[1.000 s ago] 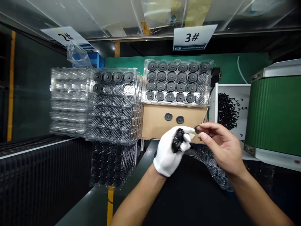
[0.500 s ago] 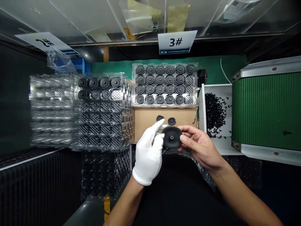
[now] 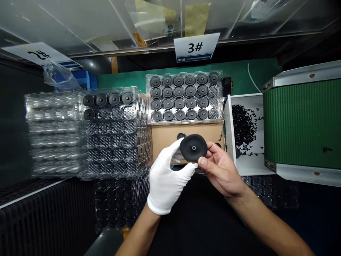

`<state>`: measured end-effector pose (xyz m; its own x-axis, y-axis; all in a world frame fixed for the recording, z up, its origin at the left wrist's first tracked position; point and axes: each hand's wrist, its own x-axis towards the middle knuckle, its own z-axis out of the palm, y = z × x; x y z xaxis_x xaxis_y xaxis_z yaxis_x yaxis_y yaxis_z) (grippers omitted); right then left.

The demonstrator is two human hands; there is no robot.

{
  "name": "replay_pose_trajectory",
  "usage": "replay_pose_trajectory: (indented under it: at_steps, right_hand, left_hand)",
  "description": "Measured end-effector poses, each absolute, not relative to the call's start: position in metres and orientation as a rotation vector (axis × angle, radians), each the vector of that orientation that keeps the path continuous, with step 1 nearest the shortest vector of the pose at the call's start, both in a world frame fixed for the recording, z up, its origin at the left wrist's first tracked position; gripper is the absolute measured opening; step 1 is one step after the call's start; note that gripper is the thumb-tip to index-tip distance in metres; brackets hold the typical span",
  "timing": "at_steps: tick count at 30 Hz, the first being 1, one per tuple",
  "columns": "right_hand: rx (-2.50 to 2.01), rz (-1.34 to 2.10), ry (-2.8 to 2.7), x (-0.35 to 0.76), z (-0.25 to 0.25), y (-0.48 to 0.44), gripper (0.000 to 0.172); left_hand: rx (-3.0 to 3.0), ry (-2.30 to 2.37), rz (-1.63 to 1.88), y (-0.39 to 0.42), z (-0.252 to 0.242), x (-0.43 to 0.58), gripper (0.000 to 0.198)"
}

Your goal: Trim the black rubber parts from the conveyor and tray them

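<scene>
A round black disc (image 3: 193,148) with a small raised hub at its centre is held up in front of me, face toward the camera. My right hand (image 3: 223,170), bare, pinches its lower right edge between thumb and fingers. My left hand (image 3: 169,174), in a white glove, is curved around the disc's left and lower sides, its fingertips at or just behind the rim. On the brown board (image 3: 162,137) behind, a smaller black part (image 3: 181,136) lies beside the disc. Another dark part (image 3: 218,145) is partly hidden by my right fingers.
Beyond the board, a clear tray (image 3: 183,121) holds rows of black discs. Stacked clear trays (image 3: 112,138) stand at the left. On the right are a white bin (image 3: 249,166) with small black pieces (image 3: 242,124) and a green ribbed surface (image 3: 303,124).
The disc has risen slightly and tilted. My left thumb has moved from the disc's left side to beneath its lower edge. The view has shifted a little.
</scene>
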<state>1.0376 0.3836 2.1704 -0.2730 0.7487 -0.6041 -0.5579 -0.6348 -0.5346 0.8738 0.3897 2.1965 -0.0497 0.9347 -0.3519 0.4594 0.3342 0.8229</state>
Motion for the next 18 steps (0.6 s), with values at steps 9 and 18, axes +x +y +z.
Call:
replay_pose_trajectory:
  at_steps: [9,18]
  right_hand:
    - [-1.146,2.003,-0.278,1.031,2.169,0.38,0.034]
    - [-1.138,2.015,-0.252,1.034,2.172,0.371,0.035]
  left_hand:
    - [1.233,1.681,0.672,0.389,2.194,0.871,0.048]
    - [1.2,1.665,0.727,0.376,2.193,0.874,0.043]
